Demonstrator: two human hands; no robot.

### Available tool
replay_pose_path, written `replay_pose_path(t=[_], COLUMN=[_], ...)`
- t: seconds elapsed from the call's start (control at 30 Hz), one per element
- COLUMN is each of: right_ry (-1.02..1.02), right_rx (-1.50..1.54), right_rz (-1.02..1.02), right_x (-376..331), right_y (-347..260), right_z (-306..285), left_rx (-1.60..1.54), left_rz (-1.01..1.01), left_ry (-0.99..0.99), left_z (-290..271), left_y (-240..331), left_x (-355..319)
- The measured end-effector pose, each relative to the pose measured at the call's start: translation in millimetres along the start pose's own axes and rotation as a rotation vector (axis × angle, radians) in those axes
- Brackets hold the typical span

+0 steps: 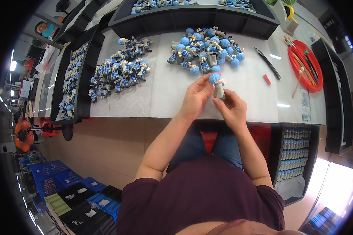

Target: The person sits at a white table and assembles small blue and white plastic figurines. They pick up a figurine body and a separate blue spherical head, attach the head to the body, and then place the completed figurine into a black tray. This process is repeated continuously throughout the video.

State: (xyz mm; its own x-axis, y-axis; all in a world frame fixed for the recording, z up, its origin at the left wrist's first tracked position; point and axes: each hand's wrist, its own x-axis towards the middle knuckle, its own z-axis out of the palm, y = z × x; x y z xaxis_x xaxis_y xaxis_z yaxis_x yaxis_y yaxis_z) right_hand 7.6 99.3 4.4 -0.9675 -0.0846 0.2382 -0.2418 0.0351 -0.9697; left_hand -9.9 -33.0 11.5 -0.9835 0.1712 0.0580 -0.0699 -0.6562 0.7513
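Note:
Between my two hands, just above the table's front edge, is a small figurine (219,91) with a ribbed blue top and a grey-green body. My left hand (197,98) pinches it near its head from the left. The fingers of my right hand (232,106) close on its lower end. Right behind it lies a loose pile of similar blue-topped figurines (202,49), some turned on their sides. Another pile of figurines (119,72), showing more blue and dark parts, lies to the left on the white table (162,78).
A black tray (200,19) with more figurines stands at the back, another black tray (85,78) at the left. On the right are a black pen (267,62), a red block (267,79) and a red dish (318,80) of brushes. Below right, a crate (276,156) holds rows of figurines.

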Motion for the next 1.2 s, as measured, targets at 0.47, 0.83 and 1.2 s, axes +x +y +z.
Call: replay_pose_path(t=[0.47,0.83,1.2], right_ry=[-0.041,-0.091,-0.084], right_rx=[-0.157,-0.092,-0.096], right_rz=[-0.150,-0.058,-0.061], right_x=[4.8,2.5,2.3], right_y=[-6.3,-7.2,-8.8], right_z=[1.4,1.6,1.4], left_rx=[-0.052,-0.049,-0.007], left_rz=[-0.043,-0.023,-0.055], left_ry=[0.178,0.151,0.180], left_z=[-6.6,-11.3,-12.4], left_y=[1.8,-1.7,-2.2], left_x=[-4.4,-4.2,-4.0])
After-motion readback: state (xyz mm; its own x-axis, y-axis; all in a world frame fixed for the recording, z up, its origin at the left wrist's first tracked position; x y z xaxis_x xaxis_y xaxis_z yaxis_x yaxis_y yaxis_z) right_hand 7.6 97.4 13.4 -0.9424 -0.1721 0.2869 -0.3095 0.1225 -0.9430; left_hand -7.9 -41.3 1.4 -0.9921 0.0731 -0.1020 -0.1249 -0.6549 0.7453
